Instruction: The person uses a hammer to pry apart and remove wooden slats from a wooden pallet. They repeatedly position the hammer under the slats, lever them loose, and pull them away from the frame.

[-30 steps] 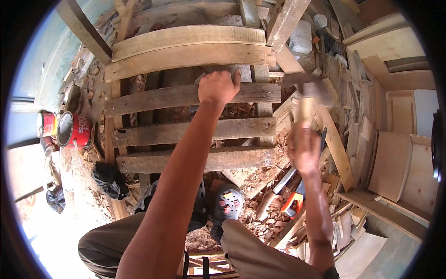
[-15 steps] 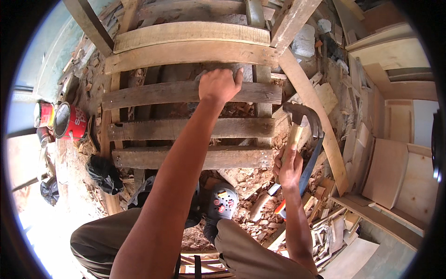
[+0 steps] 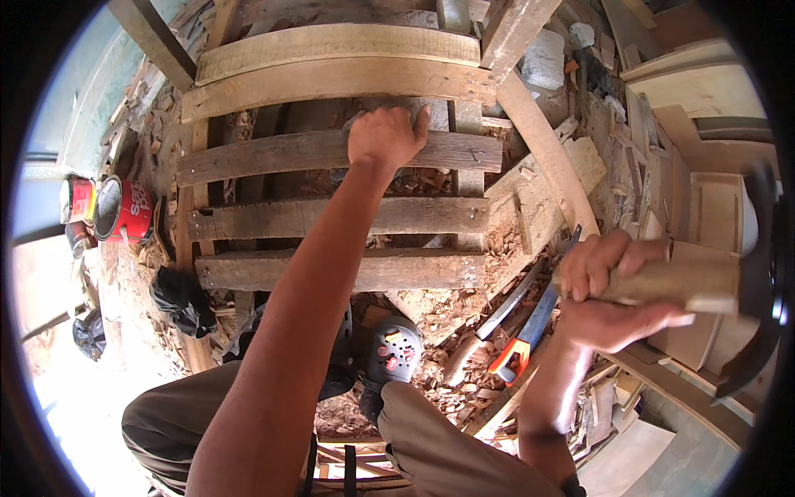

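Note:
My left hand (image 3: pixel 385 139) is closed over a weathered grey-brown slat (image 3: pixel 257 159), its fingertips hidden behind the wood and its thumb sticking up. The slat belongs to a wooden frame of several crosswise slats, with two lighter boards (image 3: pixel 331 83) at its far end. Off to the right, my right hand (image 3: pixel 609 286) is wrapped round the wooden handle of a claw hammer (image 3: pixel 679 282). The hammer lies sideways in the view, raised away from the frame, and its dark head is blurred by motion near the right rim.
Beside the frame lie a handsaw with an orange handle (image 3: pixel 512 356) and a long blade with a wooden grip (image 3: pixel 501 315), among wood chips. Red cans (image 3: pixel 128 217) and a black plastic bag (image 3: pixel 182 302) are at the left. Plywood pieces stand at right. My grey clog (image 3: pixel 396 352) is below.
My right hand has swung the hammer up and to the right, away from the frame's right side, uncovering the handsaw. My left hand keeps its hold on the same slat.

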Demonstrator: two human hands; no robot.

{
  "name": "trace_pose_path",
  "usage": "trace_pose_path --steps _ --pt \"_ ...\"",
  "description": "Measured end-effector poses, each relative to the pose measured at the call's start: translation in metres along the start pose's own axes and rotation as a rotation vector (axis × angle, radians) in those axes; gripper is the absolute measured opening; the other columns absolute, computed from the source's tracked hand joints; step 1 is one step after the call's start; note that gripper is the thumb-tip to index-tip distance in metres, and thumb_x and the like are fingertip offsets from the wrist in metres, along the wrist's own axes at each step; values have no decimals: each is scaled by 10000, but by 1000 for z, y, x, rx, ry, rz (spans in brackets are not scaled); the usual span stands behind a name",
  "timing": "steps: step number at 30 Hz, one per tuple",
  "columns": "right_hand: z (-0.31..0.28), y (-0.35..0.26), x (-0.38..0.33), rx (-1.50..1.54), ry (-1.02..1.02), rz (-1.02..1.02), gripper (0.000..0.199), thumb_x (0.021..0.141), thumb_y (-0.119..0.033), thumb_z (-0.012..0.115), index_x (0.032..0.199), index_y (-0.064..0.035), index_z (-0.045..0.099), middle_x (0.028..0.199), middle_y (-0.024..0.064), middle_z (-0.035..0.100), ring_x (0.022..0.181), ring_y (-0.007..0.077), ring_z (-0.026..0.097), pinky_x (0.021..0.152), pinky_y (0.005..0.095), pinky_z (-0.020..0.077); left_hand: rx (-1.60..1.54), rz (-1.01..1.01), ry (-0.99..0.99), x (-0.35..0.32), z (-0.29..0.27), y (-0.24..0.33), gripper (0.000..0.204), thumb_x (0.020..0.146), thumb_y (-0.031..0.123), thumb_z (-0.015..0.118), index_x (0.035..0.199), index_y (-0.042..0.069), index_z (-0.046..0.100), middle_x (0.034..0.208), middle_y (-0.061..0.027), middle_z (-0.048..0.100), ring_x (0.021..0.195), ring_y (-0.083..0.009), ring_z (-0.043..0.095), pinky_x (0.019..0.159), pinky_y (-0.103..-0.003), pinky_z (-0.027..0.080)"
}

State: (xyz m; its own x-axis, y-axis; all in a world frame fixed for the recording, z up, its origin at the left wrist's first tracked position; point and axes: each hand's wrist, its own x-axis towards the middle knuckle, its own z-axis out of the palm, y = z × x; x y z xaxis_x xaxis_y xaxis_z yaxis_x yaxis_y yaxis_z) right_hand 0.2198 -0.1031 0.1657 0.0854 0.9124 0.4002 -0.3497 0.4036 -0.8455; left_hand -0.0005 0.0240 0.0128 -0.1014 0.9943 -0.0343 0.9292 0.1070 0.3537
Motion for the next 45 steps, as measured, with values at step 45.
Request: trace_pose_path --steps 45 --pt "-22 85 -53 -619 68 771 484 1099 -412 341 792 -90 532 578 -36 464 422 62 446 303 242 367 3 -15 -3 2 -3 -1 615 986 548 432 816 56 760 842 -194 735 853 -355 725 847 -450 547"
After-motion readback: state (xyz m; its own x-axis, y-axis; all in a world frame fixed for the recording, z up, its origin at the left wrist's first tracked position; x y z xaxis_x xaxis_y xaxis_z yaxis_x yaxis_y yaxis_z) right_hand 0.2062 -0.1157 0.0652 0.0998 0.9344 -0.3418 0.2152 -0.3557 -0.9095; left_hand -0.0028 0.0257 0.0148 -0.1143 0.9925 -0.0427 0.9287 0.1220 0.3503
